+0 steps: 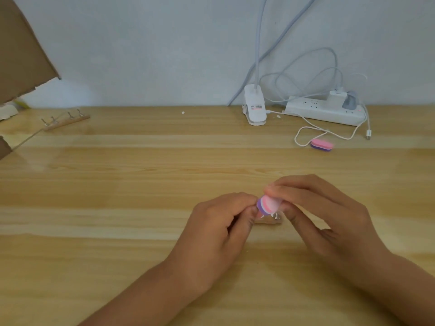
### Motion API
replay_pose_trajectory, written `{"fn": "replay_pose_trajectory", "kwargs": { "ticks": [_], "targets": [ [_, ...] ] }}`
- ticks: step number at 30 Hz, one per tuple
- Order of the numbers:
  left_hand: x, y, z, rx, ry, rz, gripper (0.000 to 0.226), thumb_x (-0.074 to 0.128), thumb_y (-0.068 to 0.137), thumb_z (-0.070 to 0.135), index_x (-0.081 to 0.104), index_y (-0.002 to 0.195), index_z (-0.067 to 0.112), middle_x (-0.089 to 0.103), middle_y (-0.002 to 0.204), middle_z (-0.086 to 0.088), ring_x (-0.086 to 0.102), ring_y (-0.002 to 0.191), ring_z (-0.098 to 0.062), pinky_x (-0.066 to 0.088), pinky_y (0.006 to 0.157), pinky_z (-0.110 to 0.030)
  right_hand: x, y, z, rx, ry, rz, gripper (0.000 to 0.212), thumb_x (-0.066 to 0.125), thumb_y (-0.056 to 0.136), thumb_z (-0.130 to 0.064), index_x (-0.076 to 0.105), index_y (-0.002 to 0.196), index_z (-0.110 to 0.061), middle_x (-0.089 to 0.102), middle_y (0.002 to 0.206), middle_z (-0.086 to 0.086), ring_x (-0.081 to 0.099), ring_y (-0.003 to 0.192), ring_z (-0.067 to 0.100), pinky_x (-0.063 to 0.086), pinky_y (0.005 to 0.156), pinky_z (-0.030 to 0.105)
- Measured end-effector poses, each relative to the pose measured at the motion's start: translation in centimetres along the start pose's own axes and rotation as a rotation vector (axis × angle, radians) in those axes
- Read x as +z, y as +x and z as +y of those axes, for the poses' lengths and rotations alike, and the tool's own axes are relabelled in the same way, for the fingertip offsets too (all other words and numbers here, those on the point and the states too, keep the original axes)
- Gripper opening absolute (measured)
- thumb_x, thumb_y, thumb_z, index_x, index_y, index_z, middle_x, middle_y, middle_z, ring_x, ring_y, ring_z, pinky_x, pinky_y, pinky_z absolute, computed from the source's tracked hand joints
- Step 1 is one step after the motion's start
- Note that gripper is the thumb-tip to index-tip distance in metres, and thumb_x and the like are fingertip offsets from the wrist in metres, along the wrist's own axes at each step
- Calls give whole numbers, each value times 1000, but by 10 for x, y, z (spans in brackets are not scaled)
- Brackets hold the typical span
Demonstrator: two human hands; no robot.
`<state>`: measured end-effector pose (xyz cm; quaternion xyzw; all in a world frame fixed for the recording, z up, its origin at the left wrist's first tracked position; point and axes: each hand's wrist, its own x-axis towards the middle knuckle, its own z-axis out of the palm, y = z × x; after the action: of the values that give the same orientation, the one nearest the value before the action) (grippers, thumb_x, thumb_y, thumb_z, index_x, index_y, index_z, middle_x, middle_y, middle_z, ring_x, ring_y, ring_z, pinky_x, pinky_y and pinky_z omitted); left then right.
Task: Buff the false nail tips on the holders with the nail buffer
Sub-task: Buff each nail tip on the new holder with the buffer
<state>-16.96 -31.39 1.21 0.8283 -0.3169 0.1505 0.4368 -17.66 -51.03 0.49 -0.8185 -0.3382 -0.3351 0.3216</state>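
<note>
Nail buffer (269, 204), striped pink, white and purple, is in your right hand (329, 222): the thumb and curled fingers pinch it from above, low over the middle of the table (117, 208). Its purple end points toward your left hand (219, 231). That hand's fingers are curled in, with thumb and forefinger closed on the left end of a small clear holder (270, 220) lying on the table directly beneath the buffer. The nail tip on it is too blurred to make out.

A second buffer (322, 145) lies far right, beside a loop of white cable (303, 135). A wooden strip of holders (67, 120) lies at the far left, near the cardboard (21, 50). A clamp lamp base (254, 107) and a power strip (327, 111) stand along the wall.
</note>
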Motion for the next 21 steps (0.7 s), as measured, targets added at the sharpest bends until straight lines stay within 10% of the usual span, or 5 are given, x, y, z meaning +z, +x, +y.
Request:
{"fn": "replay_pose_trajectory", "kwargs": {
  "ticks": [21],
  "targets": [
    [3, 1, -3, -30, 24, -21, 14, 58, 91, 10, 71, 93, 16, 62, 73, 14, 52, 65, 4, 37, 62, -8, 3, -4, 8, -46, 60, -63, 32, 66, 84, 11, 70, 113, 0, 66, 110, 12, 65, 102, 19, 51, 90, 26]
  ]
}}
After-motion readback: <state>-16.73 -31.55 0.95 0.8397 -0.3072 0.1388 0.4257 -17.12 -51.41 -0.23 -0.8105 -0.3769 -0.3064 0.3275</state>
